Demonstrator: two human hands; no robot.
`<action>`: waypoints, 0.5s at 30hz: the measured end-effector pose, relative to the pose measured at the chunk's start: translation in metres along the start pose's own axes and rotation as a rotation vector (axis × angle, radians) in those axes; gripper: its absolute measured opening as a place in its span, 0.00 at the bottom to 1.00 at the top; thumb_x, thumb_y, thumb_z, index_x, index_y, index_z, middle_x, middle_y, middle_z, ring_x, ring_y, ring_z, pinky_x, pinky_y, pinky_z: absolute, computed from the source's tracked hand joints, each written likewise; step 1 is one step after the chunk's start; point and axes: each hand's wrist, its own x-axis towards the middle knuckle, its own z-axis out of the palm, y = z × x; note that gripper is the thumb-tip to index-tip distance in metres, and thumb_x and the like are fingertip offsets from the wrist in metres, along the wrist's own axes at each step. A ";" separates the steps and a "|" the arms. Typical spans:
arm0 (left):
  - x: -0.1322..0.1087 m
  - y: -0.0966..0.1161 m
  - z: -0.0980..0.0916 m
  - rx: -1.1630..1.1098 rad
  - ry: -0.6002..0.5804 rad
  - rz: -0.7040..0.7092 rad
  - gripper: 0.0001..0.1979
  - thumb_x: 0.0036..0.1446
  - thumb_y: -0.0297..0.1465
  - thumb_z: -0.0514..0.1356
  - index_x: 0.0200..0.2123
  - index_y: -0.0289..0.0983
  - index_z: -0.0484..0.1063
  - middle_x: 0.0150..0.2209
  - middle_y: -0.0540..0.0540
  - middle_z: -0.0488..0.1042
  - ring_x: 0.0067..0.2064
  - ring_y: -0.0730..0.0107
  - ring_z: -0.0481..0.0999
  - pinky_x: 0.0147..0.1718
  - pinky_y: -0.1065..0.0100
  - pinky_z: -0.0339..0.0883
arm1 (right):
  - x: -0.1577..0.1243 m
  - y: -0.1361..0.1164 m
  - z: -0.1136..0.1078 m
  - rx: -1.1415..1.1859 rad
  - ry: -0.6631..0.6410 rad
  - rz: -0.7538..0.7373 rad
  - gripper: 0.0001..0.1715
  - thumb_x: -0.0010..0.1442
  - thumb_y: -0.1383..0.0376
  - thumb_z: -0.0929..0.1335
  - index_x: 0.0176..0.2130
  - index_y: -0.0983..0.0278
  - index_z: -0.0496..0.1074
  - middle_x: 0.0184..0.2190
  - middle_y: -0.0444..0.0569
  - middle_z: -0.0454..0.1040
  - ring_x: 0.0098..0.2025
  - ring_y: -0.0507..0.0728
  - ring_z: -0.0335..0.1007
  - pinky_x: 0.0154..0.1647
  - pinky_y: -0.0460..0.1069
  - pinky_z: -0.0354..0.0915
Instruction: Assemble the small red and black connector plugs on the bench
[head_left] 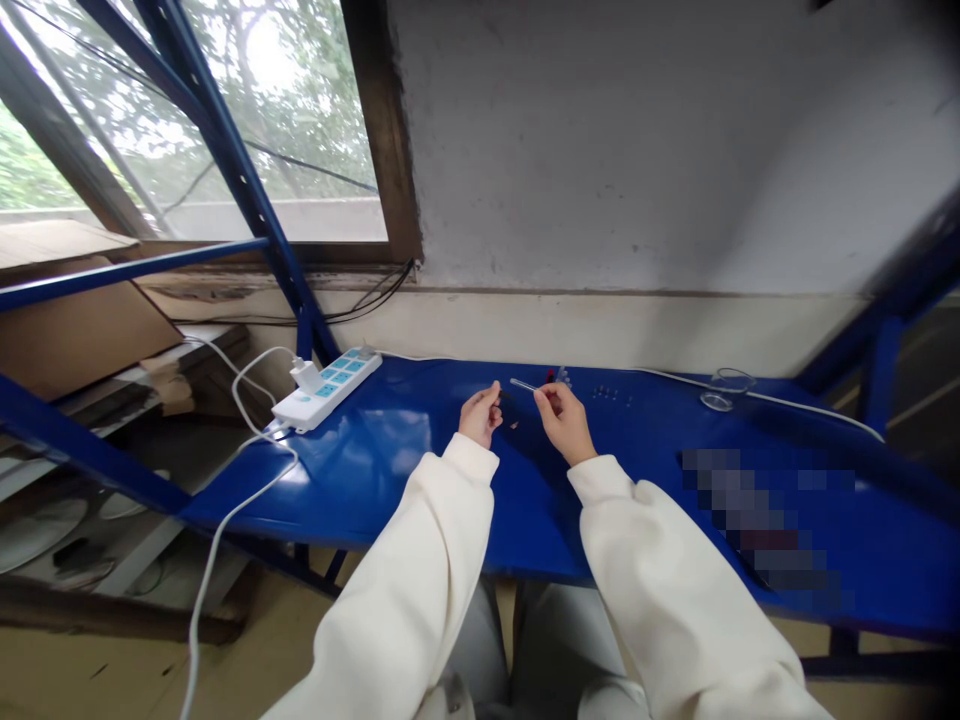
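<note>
Above the blue table [360,500], my right hand [564,422] pinches a thin, clear, tube-like stick [523,384] near one end. Its free end points left, toward my left hand [480,414]. The fingers of my left hand are closed, thumb against forefinger; whatever they hold, if anything, is too small to make out. A tiny pale piece [514,426] lies on the tabletop between the hands. Just behind my right hand are a small red item [550,376] and some small clear pieces [564,377], partly hidden.
Several tiny parts [611,394] sit in rows right of my right hand. A clear round glass or dish [718,402] stands farther right, near a white cable. At left lies a white power strip [330,390] with a plug. A pixelated dark object [757,520] rests at right.
</note>
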 end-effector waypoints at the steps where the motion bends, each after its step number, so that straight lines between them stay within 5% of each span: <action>1: -0.002 -0.001 0.002 0.034 -0.058 -0.005 0.19 0.35 0.39 0.66 0.24 0.33 0.64 0.18 0.56 0.60 0.15 0.88 0.56 0.13 0.78 0.45 | 0.000 0.000 0.002 0.054 -0.012 0.041 0.17 0.56 0.52 0.58 0.33 0.62 0.63 0.20 0.42 0.62 0.19 0.49 0.55 0.21 0.45 0.55; 4: -0.005 -0.003 0.005 0.104 -0.172 -0.017 0.18 0.36 0.40 0.66 0.23 0.33 0.64 0.18 0.55 0.61 0.15 0.87 0.57 0.13 0.78 0.47 | 0.001 0.002 0.007 0.217 -0.100 0.128 0.17 0.53 0.51 0.60 0.30 0.62 0.62 0.18 0.40 0.60 0.17 0.48 0.55 0.18 0.45 0.54; 15: -0.005 -0.006 0.006 0.241 -0.139 0.110 0.18 0.38 0.42 0.64 0.24 0.33 0.66 0.14 0.55 0.61 0.13 0.86 0.55 0.12 0.77 0.45 | 0.004 0.005 0.009 0.310 -0.380 0.140 0.16 0.52 0.53 0.62 0.29 0.64 0.64 0.25 0.43 0.68 0.20 0.47 0.60 0.22 0.44 0.58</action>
